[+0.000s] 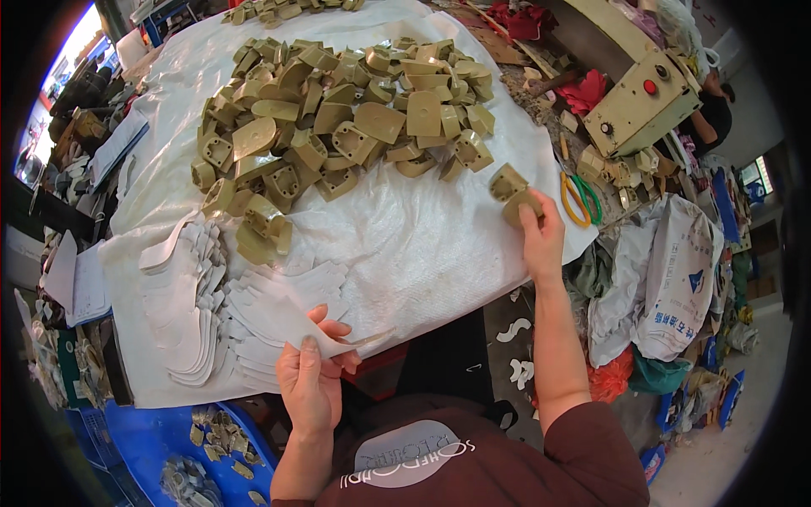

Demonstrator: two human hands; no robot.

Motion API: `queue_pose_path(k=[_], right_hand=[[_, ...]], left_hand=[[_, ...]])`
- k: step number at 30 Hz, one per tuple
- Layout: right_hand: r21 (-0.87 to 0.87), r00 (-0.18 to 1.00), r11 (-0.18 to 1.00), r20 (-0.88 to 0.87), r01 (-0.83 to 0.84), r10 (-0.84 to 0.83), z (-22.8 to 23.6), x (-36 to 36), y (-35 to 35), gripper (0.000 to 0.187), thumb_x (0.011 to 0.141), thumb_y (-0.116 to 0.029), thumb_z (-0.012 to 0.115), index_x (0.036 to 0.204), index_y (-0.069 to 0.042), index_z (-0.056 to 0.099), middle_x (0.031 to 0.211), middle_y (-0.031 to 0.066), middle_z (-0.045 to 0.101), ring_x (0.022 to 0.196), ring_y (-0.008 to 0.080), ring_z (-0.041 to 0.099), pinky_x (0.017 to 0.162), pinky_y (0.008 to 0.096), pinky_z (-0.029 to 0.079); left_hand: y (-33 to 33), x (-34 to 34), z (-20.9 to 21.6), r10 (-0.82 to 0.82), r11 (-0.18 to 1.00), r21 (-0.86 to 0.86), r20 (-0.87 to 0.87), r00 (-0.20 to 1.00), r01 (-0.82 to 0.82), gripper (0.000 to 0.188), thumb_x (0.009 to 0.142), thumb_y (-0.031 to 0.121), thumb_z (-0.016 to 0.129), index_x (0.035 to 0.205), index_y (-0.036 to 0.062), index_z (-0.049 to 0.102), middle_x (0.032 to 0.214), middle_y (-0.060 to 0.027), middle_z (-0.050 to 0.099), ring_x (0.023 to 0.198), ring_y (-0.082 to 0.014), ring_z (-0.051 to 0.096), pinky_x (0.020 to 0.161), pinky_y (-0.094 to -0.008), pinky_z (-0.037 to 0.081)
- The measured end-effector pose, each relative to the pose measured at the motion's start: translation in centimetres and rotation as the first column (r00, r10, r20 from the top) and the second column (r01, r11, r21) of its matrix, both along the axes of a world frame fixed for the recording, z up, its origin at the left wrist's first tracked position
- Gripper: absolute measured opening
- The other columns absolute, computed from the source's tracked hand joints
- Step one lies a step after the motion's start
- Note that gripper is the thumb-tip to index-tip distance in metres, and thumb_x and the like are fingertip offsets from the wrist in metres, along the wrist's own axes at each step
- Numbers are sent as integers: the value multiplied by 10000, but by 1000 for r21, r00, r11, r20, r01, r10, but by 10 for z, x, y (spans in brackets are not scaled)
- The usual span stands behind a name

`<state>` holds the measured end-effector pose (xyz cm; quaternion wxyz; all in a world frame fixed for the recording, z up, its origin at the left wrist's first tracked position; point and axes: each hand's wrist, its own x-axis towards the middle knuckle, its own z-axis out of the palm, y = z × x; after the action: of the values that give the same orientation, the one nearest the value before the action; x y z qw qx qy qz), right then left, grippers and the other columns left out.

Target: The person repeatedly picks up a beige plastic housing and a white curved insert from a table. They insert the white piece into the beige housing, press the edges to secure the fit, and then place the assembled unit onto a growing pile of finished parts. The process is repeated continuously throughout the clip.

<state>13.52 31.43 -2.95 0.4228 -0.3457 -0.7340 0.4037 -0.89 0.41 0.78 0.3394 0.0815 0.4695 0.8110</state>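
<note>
A large heap of olive-green molded heel-shaped pieces (380, 122) covers the far part of a white-sheeted table. At the table's right edge my right hand (545, 241) pinches an olive heel piece (509, 188), its end with holes facing up. Close to my body, my left hand (314, 380) holds a thin white curved sheet piece (325, 345) between thumb and fingers. Beside that hand lie overlapping white cut pieces (253, 313), with a taller stack of white pieces (182, 317) farther left.
Scissors with orange and green handles (576, 201) lie past the right edge. A cream control box (646, 97) with a red button stands behind them. White printed sacks (676, 279) are at right. A blue tub (139, 448) with scraps sits below left.
</note>
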Motion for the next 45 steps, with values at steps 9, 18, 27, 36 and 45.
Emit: queue_pose_path(k=[9,18,27,36,45], right_hand=[[608,941,732,307,-307,139,7,-70,-73,311,714,57,600,1009,-40,604,932,90,569,835,280,549,678,352,499],[209,787,823,484,-528,382,34,-41,-66,303,736,42,584,1025,-48,607,999,100,593,915,297,560,725,374,475],[318,920,888,314,-333,233,34,-14,-82,327,803,64,576,1103,-64,591,929,129,590,810,293,585,721,352,481],[270,712,705,-90,-655,696,68,-50,-163,455,834,132,519,1228,-78,428,1059,192,603,852,263,607,732,378,521],[523,719,709,-238,-472,654,34,-74,-180,434,730,129,607,1106,-64,509,1054,163,601,876,318,597,687,382,538]], left_hand=[[4,4,-1,-94,995,42,-12,996,94,349,990,184,408,1238,-44,501,1001,-154,612,741,-198,602,676,-299,490],[0,4,-2,-83,995,51,38,996,81,358,990,189,414,1264,-34,473,1000,-150,615,711,-194,597,649,-298,481],[9,5,7,-45,983,184,177,983,12,384,980,206,457,1295,-13,438,1128,-156,585,848,-207,587,670,-312,467],[4,15,-7,-10,988,152,38,999,4,389,1003,200,404,1263,-83,464,1312,-188,485,1104,-215,529,933,-350,432],[-4,16,8,-116,971,214,51,992,102,461,989,228,429,1311,-101,408,1343,-198,461,1230,-255,475,1037,-376,385]])
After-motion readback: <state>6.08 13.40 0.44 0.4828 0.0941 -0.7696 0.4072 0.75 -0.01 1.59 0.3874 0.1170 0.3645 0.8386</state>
